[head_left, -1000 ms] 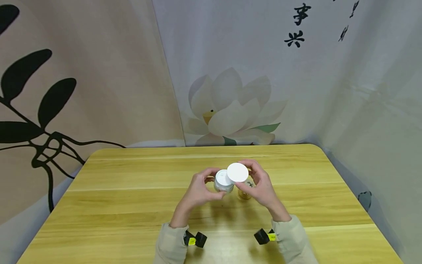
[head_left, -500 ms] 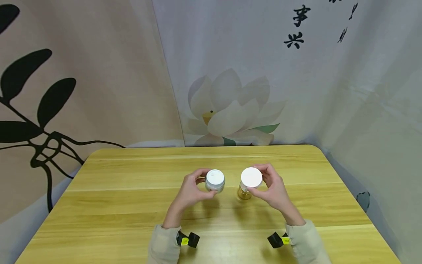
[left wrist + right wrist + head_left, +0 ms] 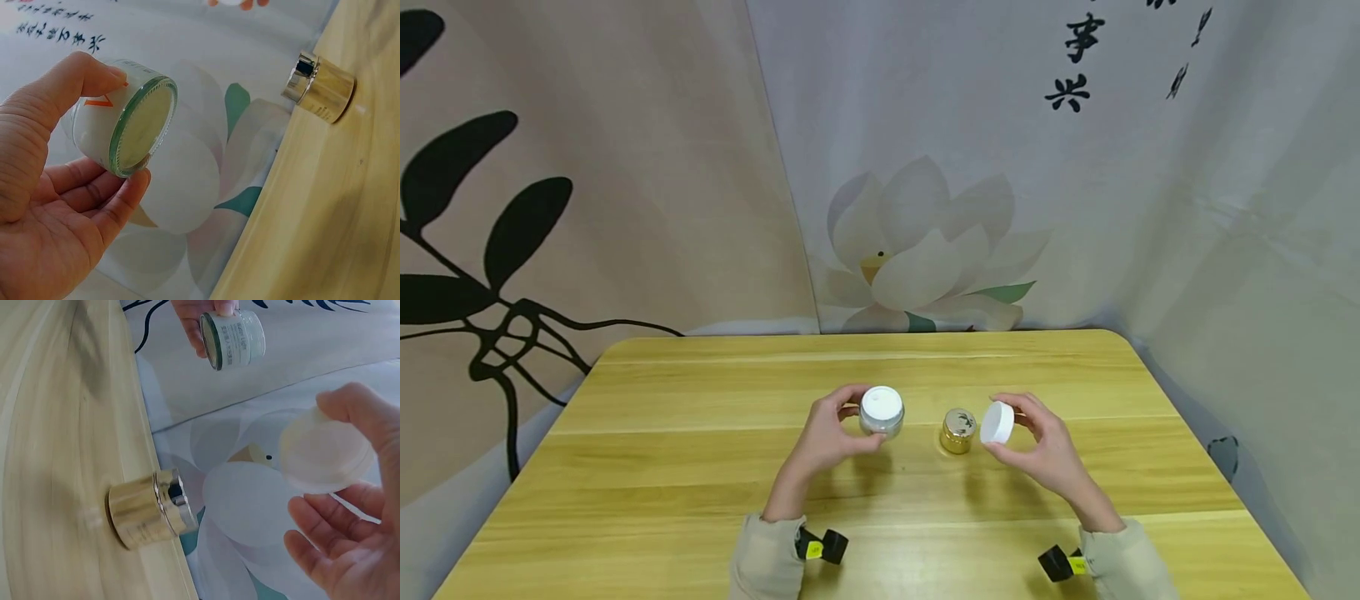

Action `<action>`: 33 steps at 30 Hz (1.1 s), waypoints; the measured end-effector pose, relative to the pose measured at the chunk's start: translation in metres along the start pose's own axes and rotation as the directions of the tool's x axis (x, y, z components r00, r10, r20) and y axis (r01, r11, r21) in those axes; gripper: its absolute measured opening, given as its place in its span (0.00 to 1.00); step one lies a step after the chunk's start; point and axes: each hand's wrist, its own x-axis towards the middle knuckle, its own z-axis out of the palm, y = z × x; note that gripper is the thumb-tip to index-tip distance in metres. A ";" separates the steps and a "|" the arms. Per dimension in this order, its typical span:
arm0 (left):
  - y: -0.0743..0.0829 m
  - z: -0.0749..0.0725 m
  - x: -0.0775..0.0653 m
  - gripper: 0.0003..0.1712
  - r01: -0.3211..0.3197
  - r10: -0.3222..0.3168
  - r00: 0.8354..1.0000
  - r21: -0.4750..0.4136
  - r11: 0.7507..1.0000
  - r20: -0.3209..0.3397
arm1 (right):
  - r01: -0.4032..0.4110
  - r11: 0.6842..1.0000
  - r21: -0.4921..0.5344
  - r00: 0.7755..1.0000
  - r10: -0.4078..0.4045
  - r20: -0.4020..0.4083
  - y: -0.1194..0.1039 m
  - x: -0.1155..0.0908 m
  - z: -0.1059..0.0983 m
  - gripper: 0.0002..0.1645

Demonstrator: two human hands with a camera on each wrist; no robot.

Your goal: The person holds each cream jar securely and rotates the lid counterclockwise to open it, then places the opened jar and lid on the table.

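Note:
My left hand (image 3: 829, 435) grips a small glass cream jar (image 3: 882, 410) with a white top, held above the table. The left wrist view shows the jar's (image 3: 128, 119) clear base and an orange mark on its side, thumb on one side and fingers on the other. In my right hand (image 3: 1047, 450) a round white lid (image 3: 997, 422) is pinched by its rim and tilted; its hollow inside faces the right wrist camera. Between the hands a small gold jar (image 3: 958, 431) with a dark pattern on its top stands upright on the table, touched by neither hand.
The wooden table (image 3: 700, 467) extends around the hands, its rounded back edge near a printed curtain (image 3: 925, 125). Black camera mounts (image 3: 833, 547) sit at both wrists.
The hands have moved apart, the jar going left and the lid right. The lid has turned from flat to tilted. The gold jar, earlier partly covered, now shows fully and stays in place.

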 end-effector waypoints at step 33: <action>0.001 -0.004 -0.001 0.32 0.035 -0.035 0.999 0.009 0.999 0.000 | -0.033 0.975 -0.218 0.998 0.043 0.040 0.016 -0.017 -0.006 0.31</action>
